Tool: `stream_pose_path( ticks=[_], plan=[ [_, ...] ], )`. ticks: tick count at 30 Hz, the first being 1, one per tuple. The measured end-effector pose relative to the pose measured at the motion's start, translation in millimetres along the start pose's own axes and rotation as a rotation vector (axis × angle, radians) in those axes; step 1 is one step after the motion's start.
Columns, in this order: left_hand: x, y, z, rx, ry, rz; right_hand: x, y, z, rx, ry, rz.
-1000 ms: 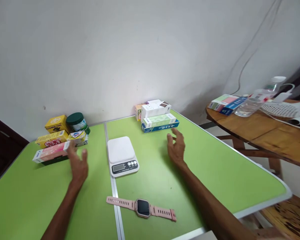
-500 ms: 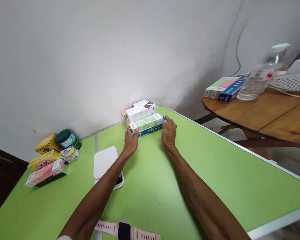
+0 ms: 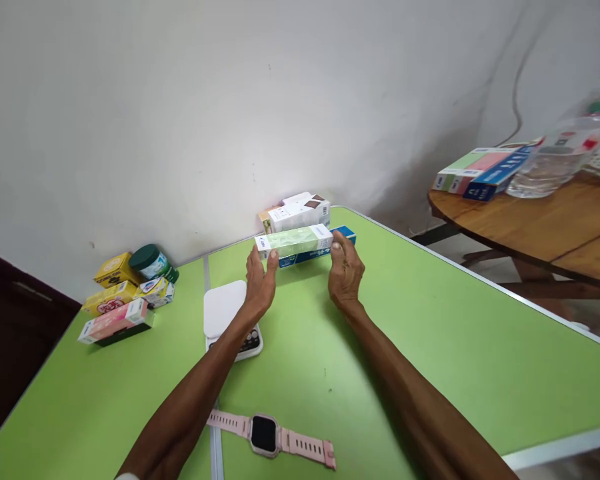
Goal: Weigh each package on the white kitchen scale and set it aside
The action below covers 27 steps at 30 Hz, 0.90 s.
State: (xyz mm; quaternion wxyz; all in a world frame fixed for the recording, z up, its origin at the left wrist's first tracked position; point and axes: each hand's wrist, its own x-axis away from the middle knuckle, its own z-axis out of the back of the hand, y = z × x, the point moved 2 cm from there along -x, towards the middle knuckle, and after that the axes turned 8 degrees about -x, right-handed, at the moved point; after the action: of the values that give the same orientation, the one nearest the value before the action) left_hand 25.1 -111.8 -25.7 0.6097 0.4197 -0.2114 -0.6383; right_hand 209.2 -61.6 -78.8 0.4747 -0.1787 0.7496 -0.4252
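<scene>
My left hand [image 3: 261,283] grips the left end of a long green and white toothpaste box [image 3: 295,239], its thumb on the near side. At the other end my right hand [image 3: 347,270] is closed round the box's right end. The box is raised slightly above the table and in front of a blue toothpaste box [image 3: 343,235], which shows behind and below it. Just beyond is a white box with brown squares [image 3: 300,215], near the wall. Beside my left forearm lies a white kitchen scale [image 3: 225,308], its buttons partly covered by my arm.
A pink smartwatch [image 3: 264,435] lies near the front of the green table [image 3: 405,373]. At left stand yellow boxes [image 3: 111,297], a dark green jar [image 3: 150,261] and a pink box [image 3: 116,321]. At right, a wooden table [image 3: 555,227] bears toothpaste boxes [image 3: 485,172] and a water bottle [image 3: 565,153].
The green and white box has come up off the blue box and towards me, held between both hands. The blue box stays behind. The whole view has shifted a little.
</scene>
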Motion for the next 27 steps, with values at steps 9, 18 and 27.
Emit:
stream_pose_path(
  ticks=[9, 18, 27],
  plan=[
    [96.6, -51.8, 121.5, -0.031, 0.239, 0.195, 104.9, -70.9, -39.1, -0.154, -0.459, -0.056],
    [147.9, -112.6, 127.5, 0.082, 0.238, 0.259, 140.5, -63.1, -40.6, -0.072, -0.630, -0.189],
    [145.4, -158.5, 139.2, 0.225, 0.423, 0.365, 123.6, -30.7, -33.3, 0.080, -0.539, -0.454]
  ],
)
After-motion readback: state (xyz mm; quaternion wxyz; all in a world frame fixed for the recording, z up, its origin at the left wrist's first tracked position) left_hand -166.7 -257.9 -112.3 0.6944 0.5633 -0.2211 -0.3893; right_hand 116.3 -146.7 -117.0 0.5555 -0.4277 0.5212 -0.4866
